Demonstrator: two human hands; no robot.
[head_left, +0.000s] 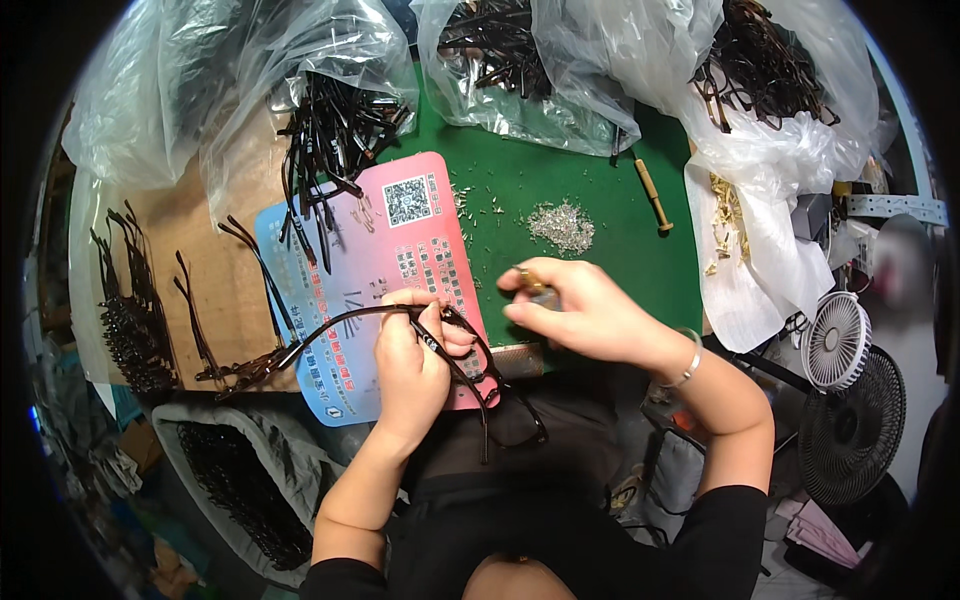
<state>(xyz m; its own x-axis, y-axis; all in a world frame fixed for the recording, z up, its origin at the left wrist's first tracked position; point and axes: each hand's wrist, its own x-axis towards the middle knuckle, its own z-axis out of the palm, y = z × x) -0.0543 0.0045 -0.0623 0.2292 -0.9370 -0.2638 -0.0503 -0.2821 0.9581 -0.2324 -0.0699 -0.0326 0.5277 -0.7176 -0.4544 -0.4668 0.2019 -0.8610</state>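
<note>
My left hand (412, 365) is closed around a dark eyeglass frame (487, 392), held over the lower edge of a pink and blue printed sheet (300, 375). One long temple arm stretches out to the left from these fingers; another points down toward my lap. Just right of the glasses, my right hand (575, 310) is closed on a brass-coloured screwdriver (540, 293), mostly hidden by fingers and palm. Beyond that hand, a heap of tiny silvery screws (562, 228) lies on the green mat (640, 290), with more small pieces scattered to its left.
A second brass tool (652, 195) lies at the mat's right. Dark temple arms (335, 140) spill from a plastic bag onto the sheet. Eyeglass frames (135, 310) stand at far left. Golden pieces (727, 215) rest on white plastic. A lined bin (240, 490) and fans (838, 340) flank the table.
</note>
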